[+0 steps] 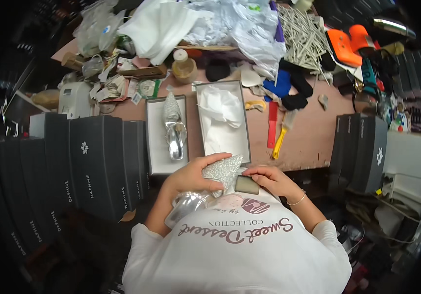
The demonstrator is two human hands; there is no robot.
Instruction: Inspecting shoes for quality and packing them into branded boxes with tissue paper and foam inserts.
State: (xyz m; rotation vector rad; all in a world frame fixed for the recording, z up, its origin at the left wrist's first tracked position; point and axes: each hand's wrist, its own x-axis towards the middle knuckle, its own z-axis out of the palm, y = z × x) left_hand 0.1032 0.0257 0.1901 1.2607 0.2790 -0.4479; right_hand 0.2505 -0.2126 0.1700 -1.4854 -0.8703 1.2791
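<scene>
My left hand grips a silver glittery pointed shoe close to my chest, toe pointing up and right. My right hand rests against the shoe's side and holds a small tan block at it. A matching silver shoe lies in an open grey box lid on the table just beyond my hands. Beside it stands an open shoe box with white tissue paper inside.
Several dark shoe boxes stand in a row at the left, more dark boxes at the right. A red tool and a yellow-handled brush lie on the pink tabletop. Plastic bags, white sticks and clutter fill the far side.
</scene>
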